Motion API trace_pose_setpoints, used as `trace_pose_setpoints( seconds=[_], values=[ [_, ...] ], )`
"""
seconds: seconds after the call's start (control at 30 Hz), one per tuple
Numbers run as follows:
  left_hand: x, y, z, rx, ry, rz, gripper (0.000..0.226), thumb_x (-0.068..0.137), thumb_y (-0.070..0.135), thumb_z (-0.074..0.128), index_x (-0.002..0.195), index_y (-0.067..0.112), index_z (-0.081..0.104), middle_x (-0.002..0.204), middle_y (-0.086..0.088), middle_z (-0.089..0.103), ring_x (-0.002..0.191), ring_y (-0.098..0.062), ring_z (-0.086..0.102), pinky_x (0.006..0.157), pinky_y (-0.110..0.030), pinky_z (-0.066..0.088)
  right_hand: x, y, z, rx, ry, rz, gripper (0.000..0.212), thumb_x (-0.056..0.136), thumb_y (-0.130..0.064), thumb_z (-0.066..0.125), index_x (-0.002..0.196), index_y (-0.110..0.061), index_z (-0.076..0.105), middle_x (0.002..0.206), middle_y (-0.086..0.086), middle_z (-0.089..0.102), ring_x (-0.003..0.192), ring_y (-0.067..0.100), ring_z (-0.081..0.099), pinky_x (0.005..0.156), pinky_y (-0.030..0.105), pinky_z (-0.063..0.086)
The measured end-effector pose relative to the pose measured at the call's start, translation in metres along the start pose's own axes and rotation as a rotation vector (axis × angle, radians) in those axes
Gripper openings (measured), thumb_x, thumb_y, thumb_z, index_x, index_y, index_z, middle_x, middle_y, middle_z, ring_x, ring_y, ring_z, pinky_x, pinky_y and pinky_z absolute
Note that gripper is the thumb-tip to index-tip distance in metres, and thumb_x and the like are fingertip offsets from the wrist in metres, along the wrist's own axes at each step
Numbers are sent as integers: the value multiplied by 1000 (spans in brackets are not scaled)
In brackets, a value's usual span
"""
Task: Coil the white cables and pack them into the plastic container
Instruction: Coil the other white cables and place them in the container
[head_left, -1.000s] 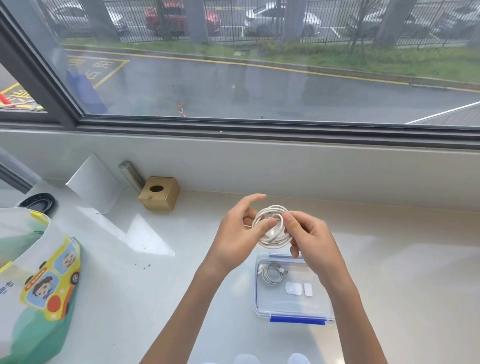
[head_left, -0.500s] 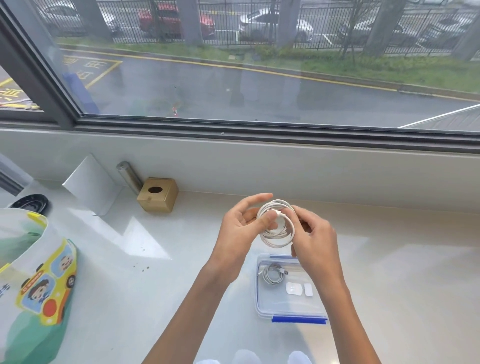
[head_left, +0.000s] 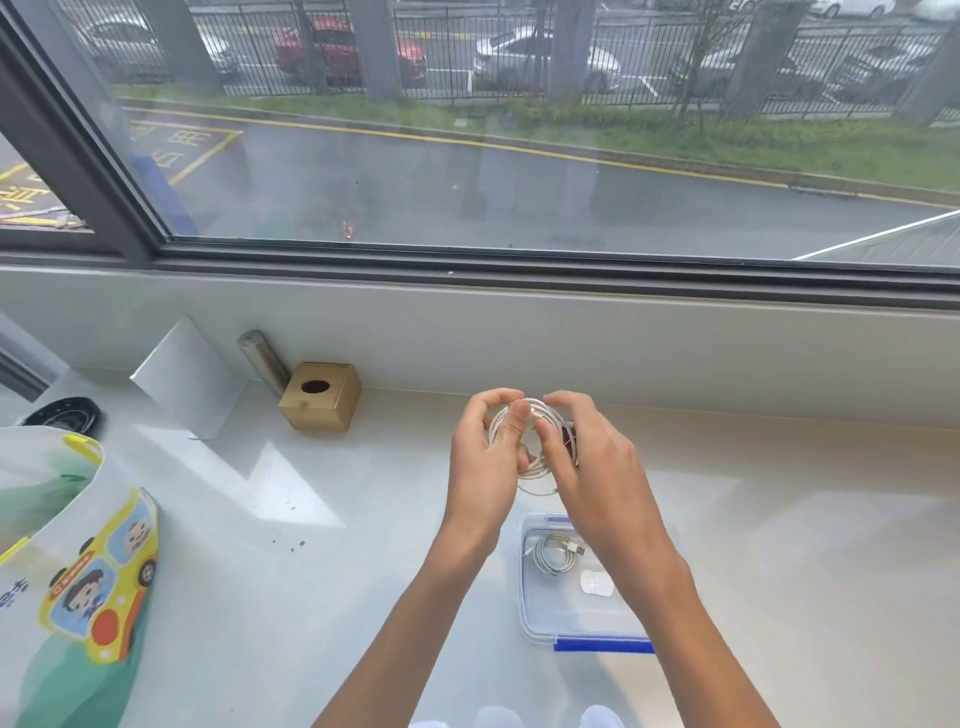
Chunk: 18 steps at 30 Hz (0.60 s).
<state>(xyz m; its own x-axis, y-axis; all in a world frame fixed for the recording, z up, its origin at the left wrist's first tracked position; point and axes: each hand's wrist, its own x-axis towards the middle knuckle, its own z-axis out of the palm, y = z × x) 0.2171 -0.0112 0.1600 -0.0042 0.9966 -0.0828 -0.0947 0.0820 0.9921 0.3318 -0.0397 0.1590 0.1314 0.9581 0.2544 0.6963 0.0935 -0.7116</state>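
Both hands hold a coiled white cable (head_left: 535, 415) in the air above the white sill. My left hand (head_left: 485, 462) grips the coil's left side, thumb across the loops. My right hand (head_left: 592, 462) curls round the right side and covers much of the coil. A loose cable end hangs below the hands. Under them, nearer me, stands the clear plastic container (head_left: 535, 631) with blue clips. Inside it lie a second coiled white cable (head_left: 553, 553) with a USB plug and a small white adapter (head_left: 596, 583). My right forearm hides the container's right part.
A small wooden box with a round hole (head_left: 321, 396) and a metal cylinder (head_left: 264, 359) stand by the back wall at left. A plastic bag with a yellow bus print (head_left: 67, 566) fills the near left. A black round object (head_left: 65, 418) lies at the far left.
The hands with the coil have risen slightly and shifted on the coil; my right hand now wraps further over its right side. The camera has tilted a little.
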Motion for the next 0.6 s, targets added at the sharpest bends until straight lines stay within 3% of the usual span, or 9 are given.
trace_pose_setpoints(
  seconds=[0.17, 0.3, 0.37, 0.47, 0.6],
  values=[
    [1, 9, -11, -52, -250, -169, 21, 100, 23, 55, 114, 13, 66, 85, 10, 68, 55, -10, 58, 68, -30, 53, 4, 4, -2, -36, 18, -75, 17, 105, -28, 45, 110, -22, 60, 91, -3, 69, 83, 18, 64, 71, 35, 49],
    [2, 17, -22, -138, -456, -297, 27, 101, 18, 52, 119, 0, 60, 90, -4, 66, 68, -15, 65, 74, -34, 57, 12, 13, -8, 127, -98, -22, 15, 103, -22, 52, 101, -25, 67, 81, -10, 69, 73, 9, 61, 66, 25, 48],
    [3, 22, -24, -198, -500, -350, 28, 102, 20, 49, 116, -2, 59, 82, -5, 62, 68, -18, 64, 78, -38, 58, 18, 18, -14, 192, -179, -15, 16, 102, -19, 55, 98, -27, 69, 76, -8, 69, 68, 10, 59, 62, 19, 45],
    [0, 25, -21, -268, -461, -372, 22, 104, 17, 43, 112, 1, 56, 69, -2, 55, 61, -15, 61, 73, -34, 58, 23, 19, -16, 276, -199, -7, 17, 100, -15, 58, 99, -26, 72, 73, -11, 68, 60, 6, 57, 60, 12, 42],
    [-4, 20, -10, -267, -274, -293, 26, 106, 14, 38, 117, -4, 53, 66, -3, 50, 56, -14, 56, 69, -29, 56, 16, 12, -3, 384, -11, 100, 20, 96, -20, 66, 112, -31, 73, 87, -12, 71, 62, 3, 63, 62, 10, 44]
  ],
)
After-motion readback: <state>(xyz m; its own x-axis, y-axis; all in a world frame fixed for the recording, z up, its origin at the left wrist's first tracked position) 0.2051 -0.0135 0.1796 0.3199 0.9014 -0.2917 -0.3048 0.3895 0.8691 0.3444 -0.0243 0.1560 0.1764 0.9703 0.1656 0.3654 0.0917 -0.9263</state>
